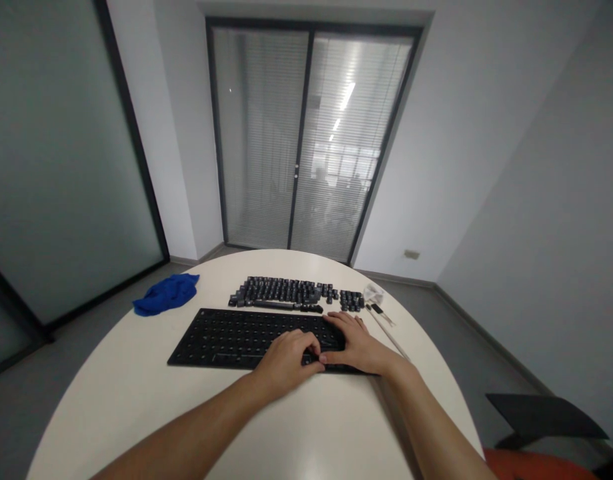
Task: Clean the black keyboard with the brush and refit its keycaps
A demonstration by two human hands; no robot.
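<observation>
A black keyboard (221, 337) with its keycaps off lies flat on the round table. My left hand (289, 357) is on its right half, fingers curled and pressed together at the near edge; whatever they hold, if anything, is hidden. Over the right end of the keyboard rests my right hand (356, 347), its fingers stretched out and its thumb reaching toward my left fingertips. Behind the keyboard, loose black keycaps (281, 291) stand in rows, with a smaller group of keycaps (351, 301) to the right.
A crumpled blue cloth (167, 295) lies at the table's left edge. By the right edge are a clear plastic bag (374, 293), a small brush (380, 311) and a thin light stick (389, 331). The white table (116, 387) has a curved rim; a chair (546, 417) stands right.
</observation>
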